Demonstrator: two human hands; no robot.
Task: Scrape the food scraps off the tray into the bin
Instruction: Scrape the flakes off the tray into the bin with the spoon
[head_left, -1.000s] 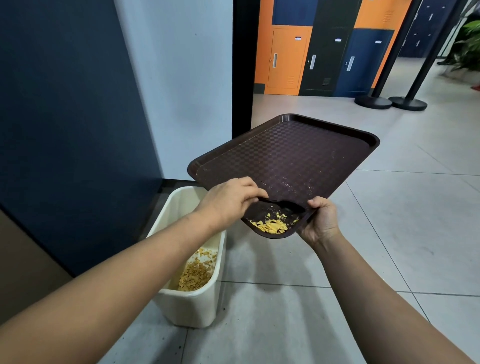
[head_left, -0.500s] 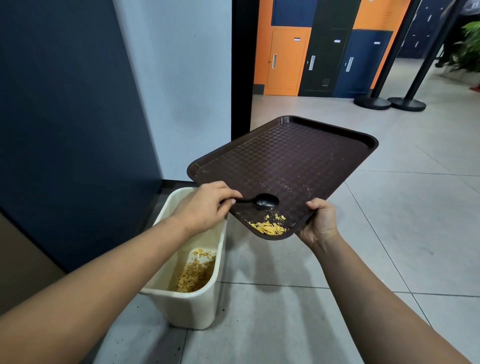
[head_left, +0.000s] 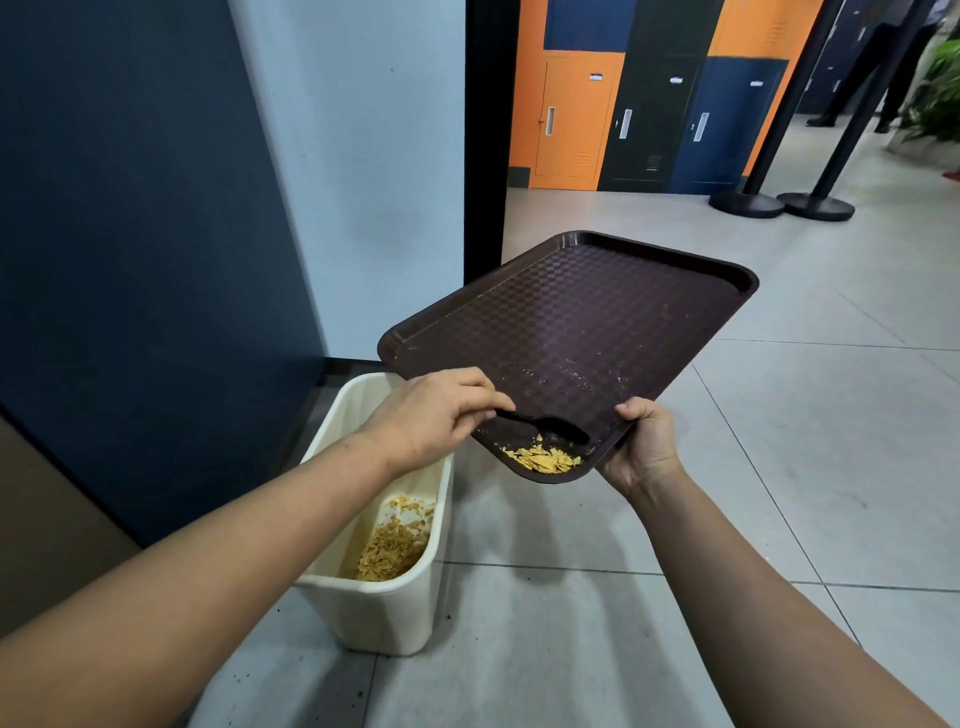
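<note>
Ok, tray (head_left: 571, 332) is up off the floor, tilted w/ its near corner lowest. My right hand (head_left: 641, 449) clamps that near edge, thumb on top, fingers underneath & out of sight. Left hand (head_left: 434, 415) pinches the handle of a black spoon (head_left: 550, 428), bowl lying on the tray just above the scraps (head_left: 545, 460).

Progress, I'd say mostly done: the bin (head_left: 389, 597), below my left hand, already has a heap of yellow crumbs in the bottom, and the tray's far part shows only faint specks. What's left is one small pile of flakes sitting right at the low corner lip, between my two hands.

Edges & room: that low corner hangs beside the bin, not over it – looks like bare floor (head_left: 571, 649) is under the scraps. So I reckon I shift the tray left toward the bin's opening before pushing, or the flakes drop on tile. The bin's mouth is narrow, w/ the wall (head_left: 156, 260) close on my left, so not much swing that side; open floor right of my right hand. Raised tray rim may catch flakes too.
</note>
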